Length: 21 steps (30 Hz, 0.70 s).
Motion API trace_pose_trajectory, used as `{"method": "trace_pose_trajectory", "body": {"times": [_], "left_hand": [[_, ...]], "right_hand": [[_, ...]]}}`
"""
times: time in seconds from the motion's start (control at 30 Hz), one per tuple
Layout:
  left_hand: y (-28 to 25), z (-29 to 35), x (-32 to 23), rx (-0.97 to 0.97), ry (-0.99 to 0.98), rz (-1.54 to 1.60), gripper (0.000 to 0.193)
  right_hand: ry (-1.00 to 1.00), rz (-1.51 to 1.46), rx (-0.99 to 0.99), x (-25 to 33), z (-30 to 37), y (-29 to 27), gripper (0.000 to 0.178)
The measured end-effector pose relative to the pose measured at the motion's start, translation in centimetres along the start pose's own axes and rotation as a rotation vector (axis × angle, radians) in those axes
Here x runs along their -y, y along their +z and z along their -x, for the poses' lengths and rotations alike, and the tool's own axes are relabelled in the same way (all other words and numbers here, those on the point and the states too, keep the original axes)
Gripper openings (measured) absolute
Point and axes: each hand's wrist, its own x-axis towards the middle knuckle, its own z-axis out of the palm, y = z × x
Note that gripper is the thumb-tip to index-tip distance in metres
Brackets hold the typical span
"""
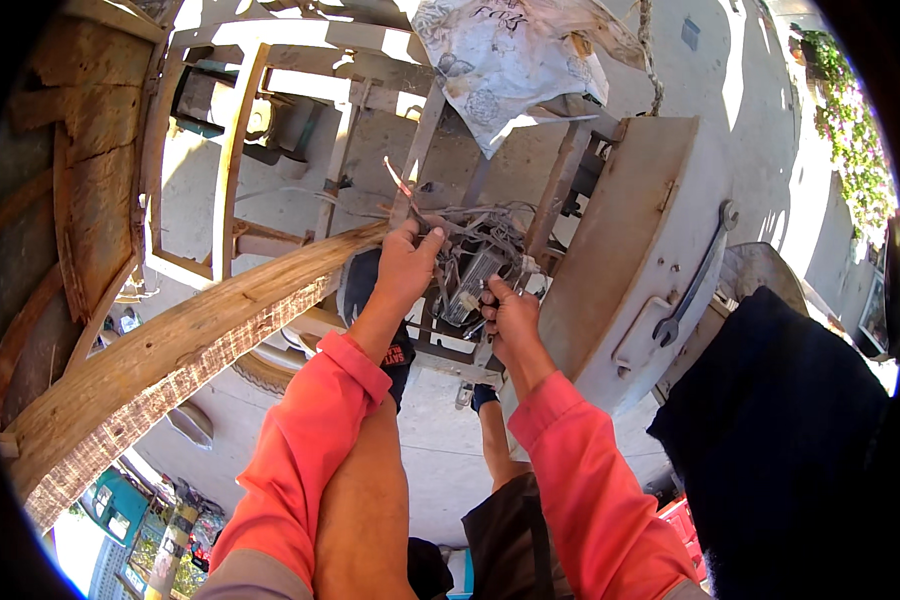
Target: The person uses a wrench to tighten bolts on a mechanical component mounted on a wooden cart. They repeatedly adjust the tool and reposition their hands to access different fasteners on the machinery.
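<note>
Handling tangled wires [492, 226] | bare hands [408, 266] [514, 318] | ribbed grey block [479, 274]

Worn on the person's head as the left of a side-by-side fisheye pair, the head camera looks steeply down over the red sleeves [295, 450], fairly near the left hand [407, 264] and right hand [515, 318] at mid-picture, yet wide enough to include surrounding floor [440, 455] within a dark round rim.

Left of the wiring [492, 228], a beam [205, 333]; to the right, a metal casing [610, 235] with a wrench [702, 272] on it; farther ahead, a sack [510, 75].
</note>
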Motion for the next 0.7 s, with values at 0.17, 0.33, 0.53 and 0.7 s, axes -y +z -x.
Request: {"method": "trace_pose_trajectory", "body": {"times": [0.17, 0.33, 0.53, 0.7], "left_hand": [[-0.8, -0.2, -2.6, -0.077, 0.158, 0.021, 0.039], [-2.2, -0.7, -3.8, -0.282, 0.453, -0.145, 0.046], [-4.5, -1.0, -3.3, -0.240, 0.195, 0.213, 0.039], [-5.3, -1.0, -4.5, -0.314, -0.016, 0.397, 0.024]], "right_hand": [[0.027, -0.025, 0.018, 0.0, -0.2, -0.4, 0.016], [0.030, -0.033, 0.005, 0.0, -0.4, -0.3, 0.016], [0.031, -0.020, 0.018, 0.1, -0.3, -0.2, 0.016], [0.035, -0.024, 0.012, 0.0, -0.3, -0.3, 0.015]]}}
